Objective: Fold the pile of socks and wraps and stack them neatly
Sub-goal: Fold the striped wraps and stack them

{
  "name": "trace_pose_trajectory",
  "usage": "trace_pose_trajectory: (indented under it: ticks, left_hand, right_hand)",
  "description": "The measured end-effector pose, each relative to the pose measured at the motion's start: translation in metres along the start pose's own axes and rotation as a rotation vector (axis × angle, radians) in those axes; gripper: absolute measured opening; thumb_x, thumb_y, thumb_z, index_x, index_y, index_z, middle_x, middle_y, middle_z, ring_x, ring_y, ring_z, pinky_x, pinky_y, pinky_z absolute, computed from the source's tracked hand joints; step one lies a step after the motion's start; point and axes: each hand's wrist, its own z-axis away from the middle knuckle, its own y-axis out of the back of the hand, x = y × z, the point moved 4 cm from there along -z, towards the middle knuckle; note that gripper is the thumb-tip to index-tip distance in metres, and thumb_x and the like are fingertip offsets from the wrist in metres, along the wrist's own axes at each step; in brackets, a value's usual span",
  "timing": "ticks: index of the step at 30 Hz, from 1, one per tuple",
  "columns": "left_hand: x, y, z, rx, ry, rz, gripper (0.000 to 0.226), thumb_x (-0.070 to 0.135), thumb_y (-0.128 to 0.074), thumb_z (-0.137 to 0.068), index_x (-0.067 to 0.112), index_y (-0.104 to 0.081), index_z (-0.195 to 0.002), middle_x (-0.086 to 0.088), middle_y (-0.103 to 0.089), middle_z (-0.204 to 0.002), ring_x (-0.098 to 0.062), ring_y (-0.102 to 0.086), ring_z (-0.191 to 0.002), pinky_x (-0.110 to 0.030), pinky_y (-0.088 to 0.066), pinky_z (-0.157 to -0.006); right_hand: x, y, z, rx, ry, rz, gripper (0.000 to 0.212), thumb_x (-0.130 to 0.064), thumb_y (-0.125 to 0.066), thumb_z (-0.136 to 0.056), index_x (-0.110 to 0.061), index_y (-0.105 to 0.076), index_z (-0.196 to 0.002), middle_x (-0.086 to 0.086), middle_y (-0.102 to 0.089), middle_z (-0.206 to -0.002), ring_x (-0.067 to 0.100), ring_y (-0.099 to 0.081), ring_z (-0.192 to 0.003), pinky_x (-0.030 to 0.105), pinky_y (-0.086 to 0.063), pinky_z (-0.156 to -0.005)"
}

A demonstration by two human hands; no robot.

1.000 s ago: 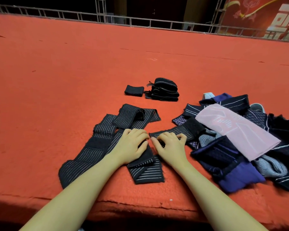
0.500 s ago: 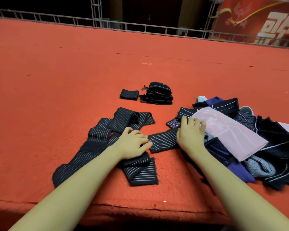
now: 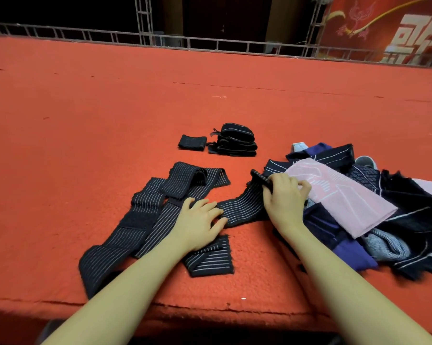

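1. One view only, the head cam, so here goes. Striped wrap lies on the red carpet between the two hands, with its long axis running from lower left up to the right, toward the unsorted pile.
2. Right hand is on the far, upper end of that wrap, right at the pile's edge. Fingers are curled and pinching the dark end piece, which looks like the fastener tab, though I can't say for sure.
3. Left hand sits on the near end, fingers spread and mostly flat, pressing the wrap down onto a folded bit of strap rather than gripping it.
4. So both ends are covered; my guess is the next fold brings the right end back along that axis toward the left hand, which acts as the anchor.
5. Another long wrap sprawls unfolded just left of the left hand.
6. Finished stack sits farther back, well apart from both hands, with one folded piece beside it.
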Motion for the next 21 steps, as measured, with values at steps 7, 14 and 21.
trace_pose_trajectory:
  ticks: [7, 14, 21]
  left_hand:
    - [-0.011, 0.002, 0.008, 0.263, 0.096, 0.050, 0.036, 0.035, -0.039, -0.087, 0.023, -0.073, -0.081, 0.008, -0.071, -0.096, -0.017, -0.064, -0.095, -0.032, -0.024, -0.081]
    - [-0.015, 0.001, 0.011, 0.218, 0.154, 0.168, 0.052, 0.041, -0.024, -0.089, 0.018, -0.065, -0.112, 0.006, -0.065, -0.113, -0.019, -0.054, -0.110, -0.032, -0.020, -0.089]
    - [-0.004, -0.002, 0.005, -0.094, 0.008, 0.084, 0.072, 0.061, 0.004, -0.084, 0.046, -0.039, -0.140, 0.012, -0.026, -0.154, -0.016, -0.021, -0.136, -0.035, -0.009, -0.102]
  right_hand:
    - [-0.053, -0.009, 0.015, -0.251, 0.195, -0.180, 0.022, -0.035, -0.049, -0.084, -0.022, -0.067, -0.084, -0.008, -0.068, -0.079, 0.021, -0.062, -0.079, 0.036, -0.021, -0.079]
    - [-0.056, -0.028, 0.042, -0.668, 0.221, -0.263, 0.080, -0.066, -0.003, -0.078, -0.033, -0.060, -0.125, -0.016, -0.048, -0.140, 0.005, -0.037, -0.130, 0.037, -0.007, -0.101]
    - [-0.027, -0.032, 0.033, -0.367, 0.062, 0.018, 0.033, -0.030, -0.045, -0.082, -0.011, -0.067, -0.099, 0.004, -0.067, -0.098, 0.031, -0.060, -0.089, 0.038, -0.024, -0.081]
